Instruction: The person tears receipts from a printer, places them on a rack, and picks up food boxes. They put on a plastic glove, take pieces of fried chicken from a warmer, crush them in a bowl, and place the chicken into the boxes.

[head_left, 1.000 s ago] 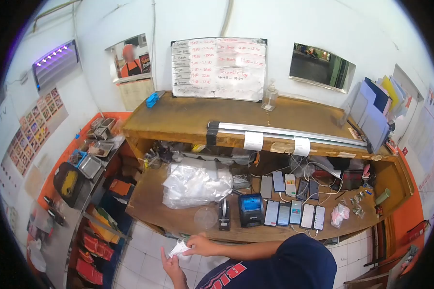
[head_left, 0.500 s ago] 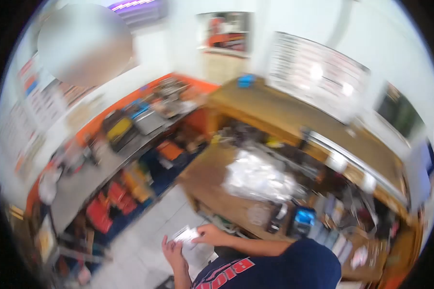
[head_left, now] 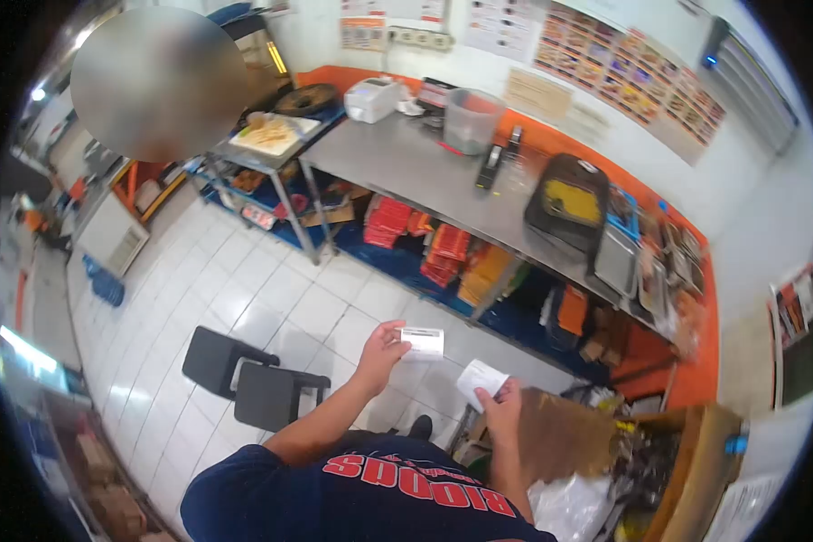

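Observation:
My left hand (head_left: 382,354) pinches a white printed paper slip (head_left: 423,344) by its left edge, with dark print along the slip's top. To the right and slightly lower, my right hand (head_left: 502,406) grips a second white slip (head_left: 480,381), which curls and carries faint print. The two slips are apart, both held above the tiled floor in front of my dark shirt (head_left: 397,483).
A steel table (head_left: 406,172) bears a white printer (head_left: 372,99), a clear bin (head_left: 472,121) and a black bag (head_left: 567,203). Red packets (head_left: 388,221) lie beneath it. Black stools (head_left: 266,397) stand at left; a wooden bench (head_left: 560,435) is at right.
The view has swung left, bringing the stools and more of the steel table into sight. My hands, close together at white paper before, are now apart with a slip in each.

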The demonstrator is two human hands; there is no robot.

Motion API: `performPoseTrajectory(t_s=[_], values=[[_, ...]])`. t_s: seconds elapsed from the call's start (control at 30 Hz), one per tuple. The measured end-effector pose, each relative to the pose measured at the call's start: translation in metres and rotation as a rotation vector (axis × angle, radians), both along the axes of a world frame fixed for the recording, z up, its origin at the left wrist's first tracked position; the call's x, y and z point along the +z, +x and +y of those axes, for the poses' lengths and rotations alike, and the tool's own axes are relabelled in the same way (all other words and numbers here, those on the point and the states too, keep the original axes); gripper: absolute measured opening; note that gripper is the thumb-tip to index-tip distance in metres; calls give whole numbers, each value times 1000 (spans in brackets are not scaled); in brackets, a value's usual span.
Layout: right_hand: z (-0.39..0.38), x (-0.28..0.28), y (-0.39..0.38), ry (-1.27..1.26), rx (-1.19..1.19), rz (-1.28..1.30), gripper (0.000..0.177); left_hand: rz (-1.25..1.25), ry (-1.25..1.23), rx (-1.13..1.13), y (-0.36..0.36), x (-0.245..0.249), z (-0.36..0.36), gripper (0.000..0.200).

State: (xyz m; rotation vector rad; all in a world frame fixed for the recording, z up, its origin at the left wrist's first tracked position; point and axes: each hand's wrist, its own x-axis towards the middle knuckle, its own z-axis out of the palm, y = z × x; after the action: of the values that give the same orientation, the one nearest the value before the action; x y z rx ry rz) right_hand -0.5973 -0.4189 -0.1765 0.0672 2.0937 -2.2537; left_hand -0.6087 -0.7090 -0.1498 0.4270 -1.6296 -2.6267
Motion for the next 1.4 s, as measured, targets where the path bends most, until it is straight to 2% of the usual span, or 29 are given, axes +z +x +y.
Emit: performPoseTrajectory(t_s=[0.03,0.17,0.23,0.33,0.37,0.43,0.5,0.63,0.7,0.77,0.93,1.1,1.17,1.27,1.33,1.4], values=[[-5,1,-22,9,19,-34,63,0,14,90,-11,5,-13,55],[-62,35,-102,-144,144,15,75,111,-4,357,-18,9,-84,53],[-103,48,-146,-130,331,37,72,81,-4,457,-18,0,-125,46],[-180,54,-205,-8,477,84,57,45,34,664,-18,0,-184,30],[-210,58,-221,58,522,110,51,50,38,689,-23,-2,-202,30],[-279,66,-247,-26,549,158,48,62,68,763,-32,-6,-246,35],[-343,84,-263,184,579,311,51,19,1,764,-35,-27,-297,43],[-472,100,-291,-49,598,286,55,113,31,742,-73,4,-403,46],[-521,104,-312,-27,618,306,55,128,-178,716,-90,27,-454,49],[-568,100,-338,77,599,297,56,77,-171,703,-108,47,-505,50],[-681,109,-408,-46,644,267,57,277,-341,726,-174,87,-620,54],[-796,91,-506,-15,611,252,60,314,-317,660,-269,104,-760,54],[-838,86,-544,-80,542,164,61,287,-314,641,-313,115,-811,54],[-905,44,-621,-80,490,193,60,320,-221,608,-389,134,-900,53],[-963,39,-666,-93,448,176,58,415,-151,568,-431,141,-960,56],[-1018,41,-704,-56,433,175,59,404,-171,555,-467,151,-1015,58]])
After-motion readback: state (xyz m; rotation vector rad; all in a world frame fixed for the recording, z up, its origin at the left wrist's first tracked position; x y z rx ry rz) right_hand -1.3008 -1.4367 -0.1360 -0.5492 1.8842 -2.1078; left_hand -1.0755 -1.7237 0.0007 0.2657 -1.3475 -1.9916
